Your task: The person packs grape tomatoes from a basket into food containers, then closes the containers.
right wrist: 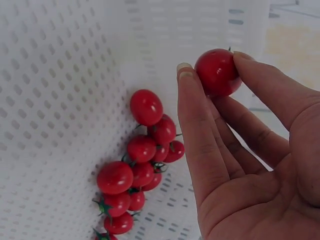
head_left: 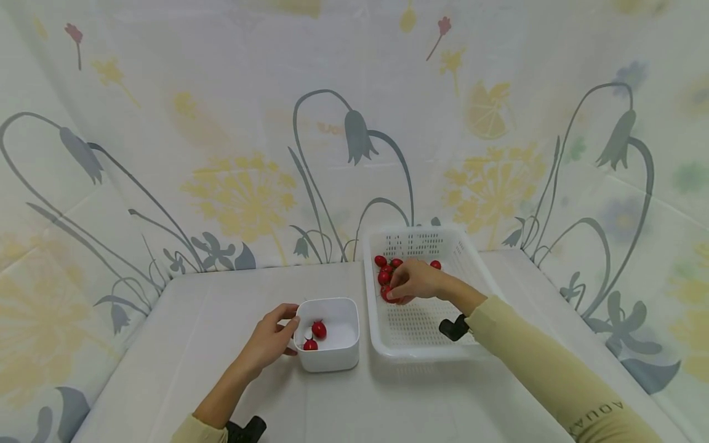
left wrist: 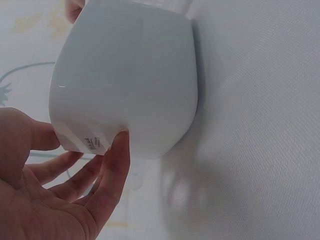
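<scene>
My right hand [head_left: 416, 281] is over the white perforated basket [head_left: 399, 354], pinching a cherry tomato [right wrist: 217, 72] between thumb and fingertips. More red cherry tomatoes [right wrist: 141, 148], some with green stems, lie bunched in the basket in the right wrist view. My left hand [head_left: 270, 338] grips the left side of a small white square container [head_left: 332, 360], its thumb at the rim and other fingers against the wall. Inside that container are a cherry tomato [head_left: 319, 330] and another one [head_left: 310, 345] partly hidden by the front rim. Small print [left wrist: 92, 143] shows on the container in the left wrist view.
The container and basket stand side by side on a white-covered table [head_left: 216, 307], the basket to the right. Behind the table hangs a flower-patterned curtain [head_left: 244, 123]. A single tomato [head_left: 436, 264] lies apart near the basket's far right.
</scene>
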`<action>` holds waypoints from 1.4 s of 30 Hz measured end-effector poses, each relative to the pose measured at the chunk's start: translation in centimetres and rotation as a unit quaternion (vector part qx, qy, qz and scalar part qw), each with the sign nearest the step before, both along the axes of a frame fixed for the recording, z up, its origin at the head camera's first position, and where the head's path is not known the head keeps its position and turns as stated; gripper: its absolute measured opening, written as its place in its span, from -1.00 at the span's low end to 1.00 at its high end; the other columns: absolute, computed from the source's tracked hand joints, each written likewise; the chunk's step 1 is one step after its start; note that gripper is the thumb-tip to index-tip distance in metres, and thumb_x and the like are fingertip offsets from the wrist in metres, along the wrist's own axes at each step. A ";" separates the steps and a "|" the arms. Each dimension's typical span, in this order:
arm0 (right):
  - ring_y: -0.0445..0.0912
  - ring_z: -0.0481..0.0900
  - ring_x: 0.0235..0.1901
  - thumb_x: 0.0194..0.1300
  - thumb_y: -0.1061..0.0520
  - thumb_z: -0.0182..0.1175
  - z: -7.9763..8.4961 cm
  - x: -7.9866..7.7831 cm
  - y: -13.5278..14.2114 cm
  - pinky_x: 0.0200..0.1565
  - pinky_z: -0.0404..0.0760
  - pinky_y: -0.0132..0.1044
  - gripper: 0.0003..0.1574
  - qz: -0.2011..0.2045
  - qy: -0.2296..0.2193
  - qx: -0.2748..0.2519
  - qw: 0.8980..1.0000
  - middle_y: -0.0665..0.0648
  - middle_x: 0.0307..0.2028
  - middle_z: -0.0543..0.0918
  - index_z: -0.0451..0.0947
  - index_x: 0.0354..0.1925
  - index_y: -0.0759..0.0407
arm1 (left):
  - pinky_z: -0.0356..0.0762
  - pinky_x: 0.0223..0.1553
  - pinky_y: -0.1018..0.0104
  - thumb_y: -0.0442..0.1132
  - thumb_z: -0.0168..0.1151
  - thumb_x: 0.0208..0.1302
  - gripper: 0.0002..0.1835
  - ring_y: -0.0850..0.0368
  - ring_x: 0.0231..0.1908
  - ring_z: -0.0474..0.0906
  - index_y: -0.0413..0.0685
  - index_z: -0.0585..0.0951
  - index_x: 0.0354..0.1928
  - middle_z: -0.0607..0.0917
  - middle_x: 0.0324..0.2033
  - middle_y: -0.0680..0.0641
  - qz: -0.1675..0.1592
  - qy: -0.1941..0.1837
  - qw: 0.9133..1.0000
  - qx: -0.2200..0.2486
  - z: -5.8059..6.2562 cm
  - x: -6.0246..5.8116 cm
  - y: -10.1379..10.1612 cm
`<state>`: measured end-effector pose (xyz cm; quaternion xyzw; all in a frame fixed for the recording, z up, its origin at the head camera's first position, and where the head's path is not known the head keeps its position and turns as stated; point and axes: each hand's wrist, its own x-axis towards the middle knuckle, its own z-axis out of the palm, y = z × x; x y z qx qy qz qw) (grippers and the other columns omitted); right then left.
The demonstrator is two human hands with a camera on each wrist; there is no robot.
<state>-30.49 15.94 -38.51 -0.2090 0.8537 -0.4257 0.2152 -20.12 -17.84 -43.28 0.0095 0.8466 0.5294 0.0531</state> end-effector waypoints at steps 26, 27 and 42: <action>0.03 0.78 -0.26 0.35 0.14 0.37 3.5 3.3 -0.4 -0.09 0.78 -0.10 -0.81 0.003 0.029 -0.031 0.999 0.13 -0.28 0.77 0.69 -0.18 0.28 | 0.78 -0.34 0.17 -0.25 0.09 0.54 -0.62 -0.13 -0.07 0.67 -0.16 0.50 0.32 0.55 0.25 -0.27 0.003 0.002 1.000 0.006 -0.1 -0.1 0.0; 0.02 0.78 -0.27 0.35 0.15 0.37 3.6 3.5 -0.6 -0.09 0.78 -0.10 -0.81 0.004 0.030 -0.034 0.999 0.13 -0.28 0.78 0.69 -0.18 0.28 | 0.77 -0.35 0.16 -0.26 0.09 0.54 -0.62 -0.12 -0.08 0.67 -0.16 0.50 0.31 0.56 0.24 -0.27 0.003 0.003 1.000 0.006 -0.1 -0.1 0.0; 0.05 0.77 -0.29 0.32 0.19 0.38 4.4 5.6 -2.1 -0.14 0.79 -0.17 -0.84 -0.009 0.046 -0.070 0.996 0.14 -0.29 0.78 0.70 -0.21 0.30 | 0.78 -0.34 0.16 -0.26 0.09 0.54 -0.62 -0.10 -0.10 0.66 -0.16 0.50 0.31 0.56 0.24 -0.26 0.003 0.003 1.000 0.005 -0.2 -0.2 0.0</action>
